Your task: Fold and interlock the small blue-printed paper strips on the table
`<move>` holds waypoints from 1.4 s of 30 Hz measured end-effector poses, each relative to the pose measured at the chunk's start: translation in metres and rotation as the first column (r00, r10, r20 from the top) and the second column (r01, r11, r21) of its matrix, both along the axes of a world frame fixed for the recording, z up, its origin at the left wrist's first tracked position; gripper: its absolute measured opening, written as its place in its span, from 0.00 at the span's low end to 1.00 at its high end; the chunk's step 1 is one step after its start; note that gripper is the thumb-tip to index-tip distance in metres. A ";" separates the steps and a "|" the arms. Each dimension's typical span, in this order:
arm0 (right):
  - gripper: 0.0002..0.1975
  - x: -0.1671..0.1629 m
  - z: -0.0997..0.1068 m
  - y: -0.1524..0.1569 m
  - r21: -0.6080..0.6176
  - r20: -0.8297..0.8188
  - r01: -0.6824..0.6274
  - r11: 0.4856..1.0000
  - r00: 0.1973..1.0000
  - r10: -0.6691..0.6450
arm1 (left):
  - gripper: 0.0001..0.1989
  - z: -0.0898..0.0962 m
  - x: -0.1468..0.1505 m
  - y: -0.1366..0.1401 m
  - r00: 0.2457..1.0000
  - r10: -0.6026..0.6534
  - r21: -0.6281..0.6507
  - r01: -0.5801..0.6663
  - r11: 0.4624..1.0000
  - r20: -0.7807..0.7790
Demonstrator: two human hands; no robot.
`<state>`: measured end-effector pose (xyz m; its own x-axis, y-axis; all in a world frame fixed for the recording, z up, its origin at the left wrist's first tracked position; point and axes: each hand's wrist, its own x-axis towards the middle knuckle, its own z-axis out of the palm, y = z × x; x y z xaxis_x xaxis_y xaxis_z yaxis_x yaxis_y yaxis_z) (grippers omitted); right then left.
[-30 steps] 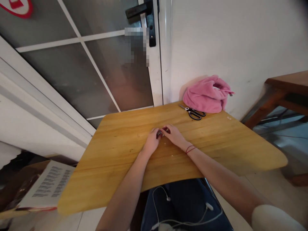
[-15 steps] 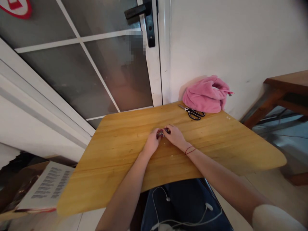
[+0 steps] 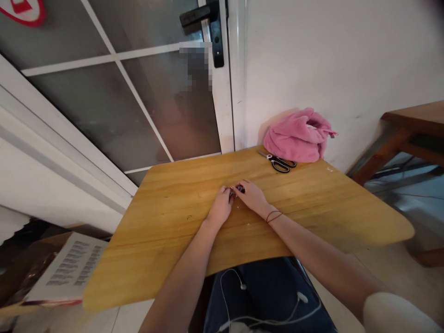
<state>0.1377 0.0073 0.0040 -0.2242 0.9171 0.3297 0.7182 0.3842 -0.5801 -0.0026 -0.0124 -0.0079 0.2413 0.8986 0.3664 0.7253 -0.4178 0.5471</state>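
Observation:
Near the middle of the wooden table (image 3: 166, 231), my left hand (image 3: 221, 203) and my right hand (image 3: 252, 194) meet around a small dark patterned object (image 3: 240, 188). Its kind is too small to make out, with reddish and whitish specks on it. Fingers of both hands are closed on it, covering most of it. A red string circles my right wrist. Beyond my right hand lie scissors (image 3: 279, 163) with black and white handles, next to a pink plush cloth bundle (image 3: 296, 136).
A white-framed glass door (image 3: 114, 58) with a black handle (image 3: 217, 39) stands behind the table. On the floor at left is a cardboard box (image 3: 65, 273). Another wooden table (image 3: 416, 115) is at right. White earphones (image 3: 301, 297) lie across my lap.
My left hand has turned slightly and shifted a little to the right, covering more of the small object. The right hand stays nearly still.

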 end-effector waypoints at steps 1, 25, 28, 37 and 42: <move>0.13 0.000 0.000 0.000 0.001 0.005 0.007 1.000 1.000 -0.007 | 0.06 0.000 0.000 0.000 1.000 -0.001 0.002 0.001 1.000 -0.004; 0.11 0.013 0.002 0.002 -0.020 -0.120 0.114 0.993 0.986 -0.115 | 0.10 -0.002 -0.001 0.001 0.998 -0.029 -0.006 0.029 1.000 0.059; 0.11 0.013 0.000 0.003 -0.019 -0.151 0.099 0.995 0.983 -0.100 | 0.11 -0.002 -0.001 0.001 0.998 -0.031 -0.008 0.032 0.999 0.061; 0.08 0.014 -0.005 0.006 -0.064 -0.261 0.083 0.994 0.960 -0.097 | 0.10 0.001 -0.001 -0.001 0.999 -0.032 -0.004 0.032 0.999 0.040; 0.08 0.015 -0.005 0.005 -0.079 -0.234 0.085 0.993 0.967 -0.102 | 0.10 0.001 0.000 -0.001 0.999 -0.035 0.000 0.035 0.999 0.038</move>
<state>0.1530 0.0121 -0.0007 -0.0593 0.9522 0.2997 0.5878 0.2760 -0.7605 -0.0030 -0.0134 -0.0065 0.2582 0.8901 0.3756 0.6889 -0.4422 0.5743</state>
